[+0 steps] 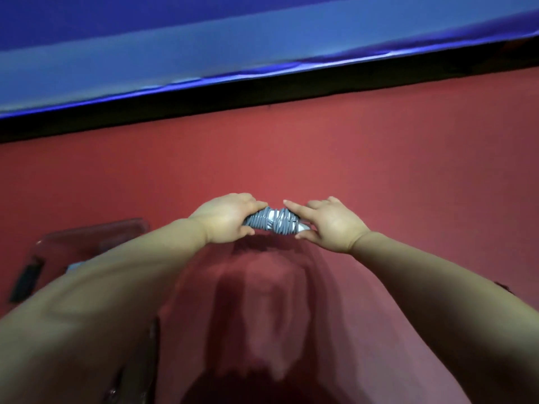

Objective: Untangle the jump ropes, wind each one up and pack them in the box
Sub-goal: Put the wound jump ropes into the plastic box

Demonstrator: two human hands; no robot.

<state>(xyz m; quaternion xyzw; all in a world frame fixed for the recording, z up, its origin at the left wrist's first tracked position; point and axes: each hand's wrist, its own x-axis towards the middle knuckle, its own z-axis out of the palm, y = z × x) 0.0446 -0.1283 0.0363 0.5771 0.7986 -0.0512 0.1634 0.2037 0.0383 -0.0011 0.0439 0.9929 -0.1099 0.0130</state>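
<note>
A grey jump rope (272, 222) is wound tightly round its pale handles into a short bundle, held level above the red surface at the centre of the view. My left hand (226, 218) grips the bundle's left end, fingers curled over it. My right hand (326, 221) pinches the right end between thumb and fingers, with the forefinger lying straight along the top. A clear plastic box (87, 243) stands at the left, partly hidden behind my left forearm; something pale shows inside it.
The red cloth-covered surface (379, 170) stretches to a dark edge at the back, with a blue wall panel (204, 53) behind it. A dark strap-like object (24, 282) lies by the box's left side.
</note>
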